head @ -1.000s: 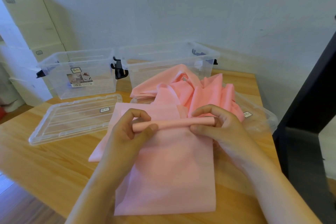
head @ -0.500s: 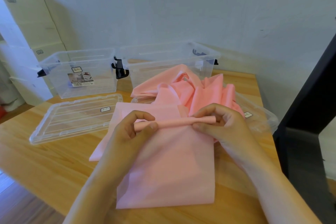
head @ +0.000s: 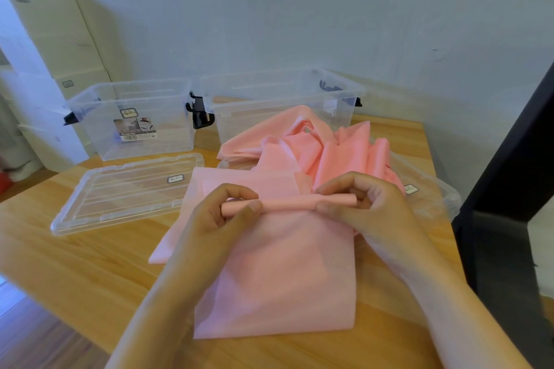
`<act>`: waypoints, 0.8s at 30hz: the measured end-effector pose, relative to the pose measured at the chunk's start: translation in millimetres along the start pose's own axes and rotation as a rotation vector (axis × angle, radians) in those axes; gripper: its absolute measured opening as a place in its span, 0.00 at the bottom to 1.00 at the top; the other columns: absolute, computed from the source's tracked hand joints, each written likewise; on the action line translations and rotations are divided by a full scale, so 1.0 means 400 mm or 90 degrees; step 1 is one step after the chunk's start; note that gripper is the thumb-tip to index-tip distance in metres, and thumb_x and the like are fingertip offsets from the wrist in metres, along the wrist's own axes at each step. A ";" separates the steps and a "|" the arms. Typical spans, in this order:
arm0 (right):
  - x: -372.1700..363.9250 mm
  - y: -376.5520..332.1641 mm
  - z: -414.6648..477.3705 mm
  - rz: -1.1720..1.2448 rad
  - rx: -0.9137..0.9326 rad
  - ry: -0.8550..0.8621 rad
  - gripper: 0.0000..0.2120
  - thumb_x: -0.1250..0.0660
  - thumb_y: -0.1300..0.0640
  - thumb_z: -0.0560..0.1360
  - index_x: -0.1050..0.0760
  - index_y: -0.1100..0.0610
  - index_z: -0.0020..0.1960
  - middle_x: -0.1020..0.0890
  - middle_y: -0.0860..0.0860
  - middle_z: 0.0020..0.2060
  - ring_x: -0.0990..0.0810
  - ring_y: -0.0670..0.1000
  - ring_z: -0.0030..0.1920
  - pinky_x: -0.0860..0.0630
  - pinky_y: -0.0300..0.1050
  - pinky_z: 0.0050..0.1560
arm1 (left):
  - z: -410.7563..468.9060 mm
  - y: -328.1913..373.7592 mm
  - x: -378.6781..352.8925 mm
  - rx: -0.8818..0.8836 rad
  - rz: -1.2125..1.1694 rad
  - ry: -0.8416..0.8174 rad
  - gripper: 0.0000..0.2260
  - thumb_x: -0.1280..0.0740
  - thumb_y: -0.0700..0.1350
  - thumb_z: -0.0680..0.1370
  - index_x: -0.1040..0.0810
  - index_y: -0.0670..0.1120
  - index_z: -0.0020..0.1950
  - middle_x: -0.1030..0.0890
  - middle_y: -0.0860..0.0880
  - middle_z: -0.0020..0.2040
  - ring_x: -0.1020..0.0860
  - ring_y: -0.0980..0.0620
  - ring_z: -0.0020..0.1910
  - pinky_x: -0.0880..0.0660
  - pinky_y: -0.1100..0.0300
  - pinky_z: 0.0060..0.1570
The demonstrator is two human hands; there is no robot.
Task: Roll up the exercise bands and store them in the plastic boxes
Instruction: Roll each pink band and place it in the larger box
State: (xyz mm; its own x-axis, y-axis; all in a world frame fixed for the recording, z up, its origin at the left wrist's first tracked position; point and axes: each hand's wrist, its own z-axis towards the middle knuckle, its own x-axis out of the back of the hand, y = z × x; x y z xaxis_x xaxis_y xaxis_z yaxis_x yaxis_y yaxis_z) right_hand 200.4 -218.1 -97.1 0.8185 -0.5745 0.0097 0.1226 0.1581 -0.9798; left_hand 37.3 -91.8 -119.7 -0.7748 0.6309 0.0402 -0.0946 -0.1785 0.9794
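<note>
A pink exercise band (head: 287,272) lies flat on the wooden table (head: 75,272), its far end wound into a thin roll (head: 287,204). My left hand (head: 218,219) pinches the roll's left end between thumb and fingers. My right hand (head: 365,210) pinches its right end the same way. More pink bands (head: 323,153) lie in a crumpled heap just behind the roll. Two clear plastic boxes stand open at the back: the left box (head: 135,120) and the right box (head: 284,102).
A clear lid (head: 126,192) lies flat left of the band. A second clear lid (head: 431,192) sits under the heap at the right. White cartons (head: 45,69) stand off the table's left side. A dark frame (head: 509,189) rises at the right edge.
The roll has turned toward me and grown slightly thicker. The flat band's near edge has slid away from me up the table. Both hands keep their hold.
</note>
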 end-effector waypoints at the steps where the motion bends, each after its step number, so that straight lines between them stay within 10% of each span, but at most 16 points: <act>1: 0.000 0.000 0.000 0.001 0.001 -0.004 0.08 0.27 0.70 0.67 0.20 0.62 0.43 0.17 0.46 0.34 0.21 0.40 0.35 0.29 0.29 0.33 | 0.003 -0.001 -0.001 -0.006 -0.001 0.007 0.08 0.30 0.49 0.71 0.21 0.46 0.46 0.23 0.57 0.35 0.27 0.59 0.34 0.32 0.71 0.32; 24: 0.003 0.004 0.002 0.019 -0.067 -0.029 0.08 0.27 0.66 0.68 0.19 0.58 0.46 0.17 0.46 0.36 0.21 0.41 0.37 0.28 0.29 0.35 | -0.001 0.006 0.009 0.008 -0.057 -0.016 0.13 0.22 0.43 0.67 0.24 0.47 0.46 0.23 0.55 0.32 0.26 0.59 0.29 0.32 0.70 0.29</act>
State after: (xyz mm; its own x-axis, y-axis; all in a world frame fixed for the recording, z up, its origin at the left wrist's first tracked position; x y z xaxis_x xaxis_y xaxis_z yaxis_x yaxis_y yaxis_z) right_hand 201.9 -218.0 -98.5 0.8457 -0.5335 -0.0127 0.0404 0.0878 -0.9953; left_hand 34.1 -90.4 -117.4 -0.7481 0.6623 -0.0424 -0.1542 -0.1114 0.9817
